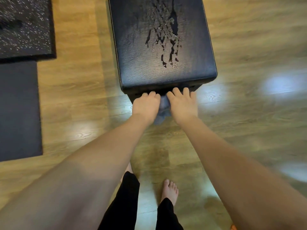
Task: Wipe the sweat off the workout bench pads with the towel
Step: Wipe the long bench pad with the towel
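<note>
The bench pad (159, 47) stands on the wooden floor (249, 63) ahead of the person, and its black surface carries a run of wet streaks and droplets (166, 39) down the middle and right of centre, ending short of the near edge. None of this looks wiped yet, so the step in hand appears to be getting the towel (163, 105) ready. The towel is a grey-blue bunch held low between both hands, just in front of the pad's near end and below its top. To do the step well, the person would probably do best to lift the cloth clear of the near edge, spread it flat enough to cover the width of the wet patch, and draw it along the streaks in one direction, so that the liquid is taken up and not pushed off the side onto the floor. Both arms reach forward and down, nearly straight, converging at the pad's near end. The left hand (146, 105) has its fingers curled and appears to grip the left part of the towel, knuckles close to the pad's front face. The right hand (181, 105) lies with its fingers (177, 92) spread and bent forward over the right part of the cloth; whether it truly grips the cloth or only rests on it cannot be told, since the palm side is hidden. Dark exercise mats (21, 63) lie well apart on the left.
</note>
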Demonstrator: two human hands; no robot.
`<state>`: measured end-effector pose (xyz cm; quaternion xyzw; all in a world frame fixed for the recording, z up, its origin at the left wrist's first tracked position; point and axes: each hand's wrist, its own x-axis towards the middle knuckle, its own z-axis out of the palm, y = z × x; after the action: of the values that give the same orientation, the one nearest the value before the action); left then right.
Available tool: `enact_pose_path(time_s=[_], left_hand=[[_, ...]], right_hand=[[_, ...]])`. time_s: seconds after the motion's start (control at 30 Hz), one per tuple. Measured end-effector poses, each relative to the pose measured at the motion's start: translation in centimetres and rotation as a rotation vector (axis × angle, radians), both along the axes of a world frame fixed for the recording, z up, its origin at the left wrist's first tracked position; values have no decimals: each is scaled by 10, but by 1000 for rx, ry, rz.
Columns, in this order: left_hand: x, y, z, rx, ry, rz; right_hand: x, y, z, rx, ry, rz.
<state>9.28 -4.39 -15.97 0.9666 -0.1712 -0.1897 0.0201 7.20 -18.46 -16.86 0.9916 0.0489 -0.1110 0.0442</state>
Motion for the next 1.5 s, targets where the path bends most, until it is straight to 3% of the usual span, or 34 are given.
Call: enact_pose_path(time_s=[0.2,0.3,0.37,0.43,0.5,0.53,0.6,0.77,0.9,1.03,1.17,1.27,1.33,1.4,1.5], left_hand=[[3,5,27,-80,-20,-64],[-6,20,45,-255,-67,-13],[-18,31,56,-549,-101,217],[-28,39,75,-822,-28,600],[-31,42,102,-975,208,919],[-31,44,116,-1022,338,958],[-27,47,143,-1069,452,868],[12,61,225,-1121,381,590],[54,71,290,-1036,285,316],[89,68,335,-950,260,214],[109,53,359,-748,218,108],[120,33,371,-441,164,-97],[120,20,378,-281,145,-256],[119,6,381,-203,175,-369],[131,-4,388,-213,311,-439]], right_hand=[[-3,-2,22,15,-5,61],[-14,-1,45,71,-75,45],[-23,2,69,132,-108,27],[-28,5,99,203,-147,-48],[-29,8,133,315,-165,-138],[-28,11,151,380,-177,-169],[-24,16,185,492,-219,-208],[-4,23,256,669,-271,-334],[14,26,295,684,-267,-392],[28,41,315,807,-288,-511],[41,67,327,1204,-218,-861],[57,79,343,1794,83,-1258],[69,79,348,2104,232,-1324],[82,74,354,2247,220,-1381],[94,63,352,2258,123,-1500]])
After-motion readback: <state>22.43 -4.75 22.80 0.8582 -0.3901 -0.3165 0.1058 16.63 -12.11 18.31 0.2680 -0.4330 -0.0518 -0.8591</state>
